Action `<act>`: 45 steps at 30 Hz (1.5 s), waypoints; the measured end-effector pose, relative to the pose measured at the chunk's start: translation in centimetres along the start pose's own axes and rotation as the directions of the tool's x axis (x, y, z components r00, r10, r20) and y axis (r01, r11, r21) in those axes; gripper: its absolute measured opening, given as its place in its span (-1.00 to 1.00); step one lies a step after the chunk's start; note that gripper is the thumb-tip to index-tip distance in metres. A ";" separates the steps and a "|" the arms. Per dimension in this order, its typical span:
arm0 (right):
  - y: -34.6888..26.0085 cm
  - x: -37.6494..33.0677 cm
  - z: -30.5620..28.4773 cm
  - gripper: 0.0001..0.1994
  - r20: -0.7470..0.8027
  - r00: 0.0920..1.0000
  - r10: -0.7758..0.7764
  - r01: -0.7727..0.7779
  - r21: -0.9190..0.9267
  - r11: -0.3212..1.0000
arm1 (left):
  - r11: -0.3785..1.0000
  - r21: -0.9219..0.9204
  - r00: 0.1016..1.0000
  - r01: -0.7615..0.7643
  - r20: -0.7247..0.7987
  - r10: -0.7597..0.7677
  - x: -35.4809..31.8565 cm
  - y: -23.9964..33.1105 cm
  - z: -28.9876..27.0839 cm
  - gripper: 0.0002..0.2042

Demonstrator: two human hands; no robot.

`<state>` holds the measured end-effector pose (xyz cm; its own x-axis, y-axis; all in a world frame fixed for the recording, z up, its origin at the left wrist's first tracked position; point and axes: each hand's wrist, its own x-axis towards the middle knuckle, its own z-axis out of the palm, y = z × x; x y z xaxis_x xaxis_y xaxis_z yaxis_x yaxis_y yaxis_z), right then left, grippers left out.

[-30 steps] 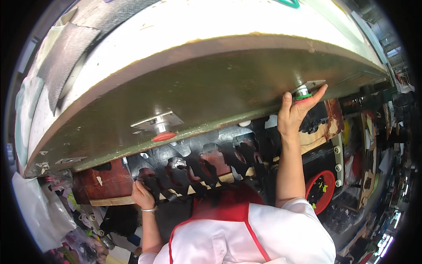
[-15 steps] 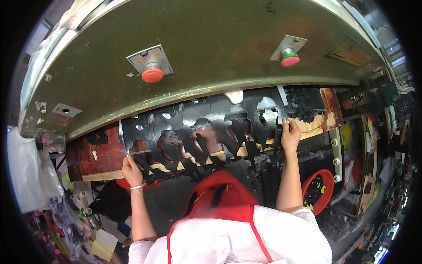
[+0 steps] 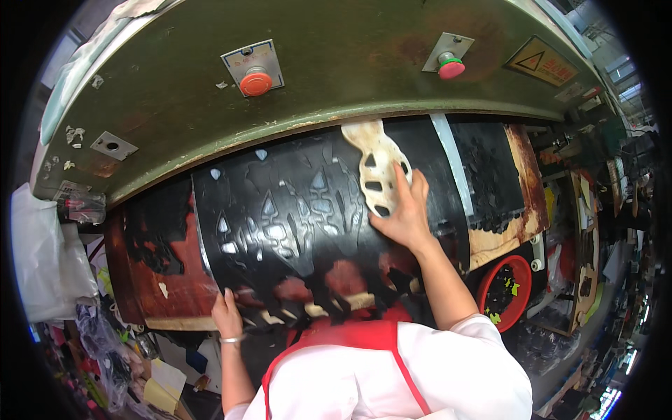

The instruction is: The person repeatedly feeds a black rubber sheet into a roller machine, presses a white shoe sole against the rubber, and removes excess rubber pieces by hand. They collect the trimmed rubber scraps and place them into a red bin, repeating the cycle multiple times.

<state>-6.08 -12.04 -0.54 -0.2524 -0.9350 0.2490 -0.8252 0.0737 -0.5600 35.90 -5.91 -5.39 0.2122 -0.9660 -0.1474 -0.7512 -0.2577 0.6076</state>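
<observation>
Below the green beam (image 3: pixel 336 70) (red bucket (image 3: pixel 524 290) nearby), the right grip (image 3: pixel 408 218) clasps a pale template (image 3: pixel 381 164), the left grip (image 3: pixel 227 318) black sheeting (image 3: pixel 290 164).

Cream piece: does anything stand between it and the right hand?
Nothing visible does: the right hand is on the cream piece, thumb and fingers along its near and right edges. The black sheet lies beneath.
</observation>
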 end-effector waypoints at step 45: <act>8.5 4.0 -3.4 -0.40 -0.229 0.831 0.507 -0.202 0.725 0.658 | 0.988 0.096 0.981 -0.124 -0.141 0.137 3.2 -0.9 2.5 -0.71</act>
<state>-15.84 -13.99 -1.61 -0.7441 -0.6600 0.1039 -0.1261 -0.0140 -0.9919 35.70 -8.79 -8.38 0.1934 -0.9799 0.0486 -0.8280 -0.1365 0.5439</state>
